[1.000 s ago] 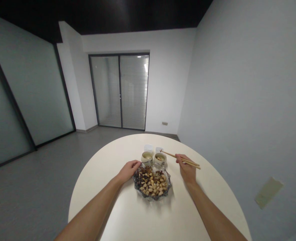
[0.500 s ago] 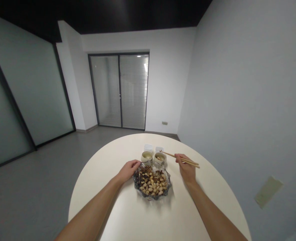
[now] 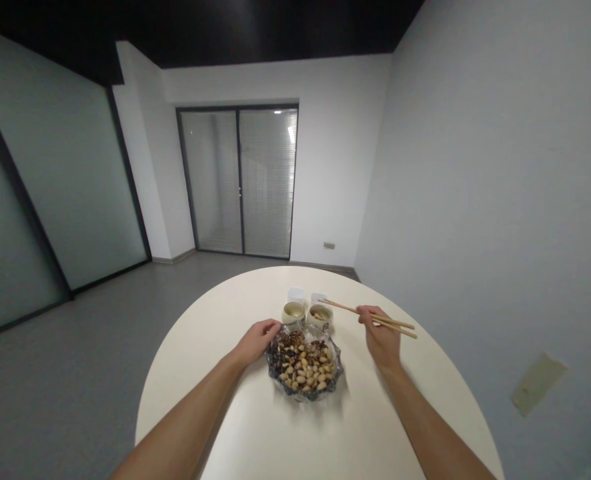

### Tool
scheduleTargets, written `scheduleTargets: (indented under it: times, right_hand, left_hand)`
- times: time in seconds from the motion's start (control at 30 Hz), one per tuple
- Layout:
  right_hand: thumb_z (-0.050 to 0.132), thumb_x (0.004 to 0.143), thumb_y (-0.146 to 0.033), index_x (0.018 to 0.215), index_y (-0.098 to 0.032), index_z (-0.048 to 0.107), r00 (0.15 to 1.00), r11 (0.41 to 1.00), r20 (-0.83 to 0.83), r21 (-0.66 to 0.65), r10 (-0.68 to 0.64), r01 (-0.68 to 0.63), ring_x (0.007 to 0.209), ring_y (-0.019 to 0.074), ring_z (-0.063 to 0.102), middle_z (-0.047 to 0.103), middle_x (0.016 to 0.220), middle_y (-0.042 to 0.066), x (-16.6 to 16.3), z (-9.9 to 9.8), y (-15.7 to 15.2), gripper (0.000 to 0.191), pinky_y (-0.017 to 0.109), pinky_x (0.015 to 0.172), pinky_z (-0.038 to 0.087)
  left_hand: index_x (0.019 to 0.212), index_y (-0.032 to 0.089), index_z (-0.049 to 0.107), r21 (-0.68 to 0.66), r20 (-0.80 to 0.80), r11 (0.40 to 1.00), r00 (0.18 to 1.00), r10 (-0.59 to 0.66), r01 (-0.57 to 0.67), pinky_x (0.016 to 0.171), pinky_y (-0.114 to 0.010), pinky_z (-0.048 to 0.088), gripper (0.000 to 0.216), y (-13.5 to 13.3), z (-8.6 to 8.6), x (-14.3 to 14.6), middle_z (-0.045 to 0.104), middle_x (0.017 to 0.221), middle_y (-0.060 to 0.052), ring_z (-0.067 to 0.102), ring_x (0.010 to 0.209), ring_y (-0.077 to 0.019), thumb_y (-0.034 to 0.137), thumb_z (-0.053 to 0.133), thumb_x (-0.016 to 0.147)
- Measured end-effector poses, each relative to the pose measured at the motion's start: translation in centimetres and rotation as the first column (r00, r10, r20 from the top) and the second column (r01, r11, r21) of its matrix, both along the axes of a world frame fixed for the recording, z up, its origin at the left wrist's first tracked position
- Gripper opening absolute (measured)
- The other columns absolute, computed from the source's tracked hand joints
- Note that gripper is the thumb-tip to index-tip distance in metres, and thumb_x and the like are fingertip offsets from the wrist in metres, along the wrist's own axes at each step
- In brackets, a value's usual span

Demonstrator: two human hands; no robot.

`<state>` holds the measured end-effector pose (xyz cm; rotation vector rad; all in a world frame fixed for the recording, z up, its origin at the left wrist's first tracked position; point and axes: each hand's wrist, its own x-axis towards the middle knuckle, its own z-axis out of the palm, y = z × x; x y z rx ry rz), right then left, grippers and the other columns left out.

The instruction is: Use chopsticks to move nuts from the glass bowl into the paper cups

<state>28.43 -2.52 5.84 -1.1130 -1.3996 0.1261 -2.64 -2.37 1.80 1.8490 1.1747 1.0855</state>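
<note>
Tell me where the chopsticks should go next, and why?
Probably lower the tips into the scalloped glass bowl of mixed nuts. The right hand holds the thin wooden chopsticks with tips over the small cream cup, no nut visibly pinched, and the left hand touches the bowl's rim.

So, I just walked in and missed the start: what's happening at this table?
A person is at a round table with a glass bowl of mixed nuts in front of them. The left hand grips the bowl at its far-left rim. The right hand holds chopsticks in the air, tips over the right cup, which stands beside a second cup just behind the bowl. Whether the tips hold anything is too small to tell.
</note>
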Motion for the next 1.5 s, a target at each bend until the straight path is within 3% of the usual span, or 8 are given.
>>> scheduleTargets:
  times: [0.13,0.27,0.53,1.23,1.5]
  right_hand:
    - [0.051,0.092,-0.055,0.074,-0.020,0.068,0.999,0.999,-0.031,0.030,-0.015,0.016,0.057,0.0177,0.059,0.062,0.057,0.001,-0.1,1.2,-1.5,0.043,0.028,0.055,0.045]
    - [0.042,0.095,-0.057,0.066,-0.020,0.062,0.998,0.996,0.006,0.067,0.063,-0.064,0.049,0.0156,0.054,0.055,0.050,0.001,-0.7,1.7,-2.6,0.051,0.026,0.049,0.043]
    - [0.035,0.097,-0.057,0.059,-0.021,0.059,0.971,0.978,0.111,-0.016,0.210,-0.209,0.045,0.0140,0.051,0.051,0.047,0.000,-1.0,1.3,-3.0,0.058,0.024,0.043,0.040]
    - [0.039,0.097,-0.054,0.061,-0.020,0.060,0.960,0.967,0.124,-0.082,0.249,-0.241,0.040,0.0127,0.050,0.051,0.045,-0.001,-1.0,1.0,-2.8,0.054,0.023,0.042,0.039]
    - [0.037,0.097,-0.059,0.062,-0.020,0.060,0.988,0.988,0.052,-0.056,0.145,-0.142,0.042,0.0135,0.052,0.051,0.045,-0.001,-0.7,0.9,-2.6,0.057,0.022,0.042,0.040]
  left_hand:
    - [0.097,0.015,0.073,0.005,0.005,1.000,1.000,-0.006,0.006,0.083,-0.032,0.047,0.045,0.1,-0.2,0.0,0.075,0.096,-0.008,0.065,0.092,-0.0245,0.053,0.049,0.090]
    - [0.098,0.016,0.073,0.000,0.014,1.000,1.000,-0.008,0.008,0.083,-0.032,0.048,0.046,0.2,-0.4,0.0,0.075,0.095,-0.007,0.065,0.091,-0.0245,0.054,0.049,0.090]
    - [0.097,0.016,0.073,-0.009,0.011,1.000,1.000,-0.004,0.004,0.083,-0.033,0.048,0.048,0.0,-0.2,-0.1,0.075,0.095,-0.007,0.064,0.091,-0.0250,0.056,0.048,0.089]
    - [0.095,0.016,0.073,0.005,-0.015,1.000,1.000,0.011,-0.011,0.081,-0.032,0.047,0.046,-0.2,-0.1,0.0,0.075,0.094,-0.007,0.064,0.090,-0.0246,0.054,0.047,0.090]
    - [0.096,0.016,0.073,0.009,-0.008,1.000,1.000,0.004,-0.004,0.081,-0.032,0.047,0.046,-0.1,-0.3,0.0,0.075,0.095,-0.007,0.065,0.091,-0.0250,0.054,0.047,0.090]
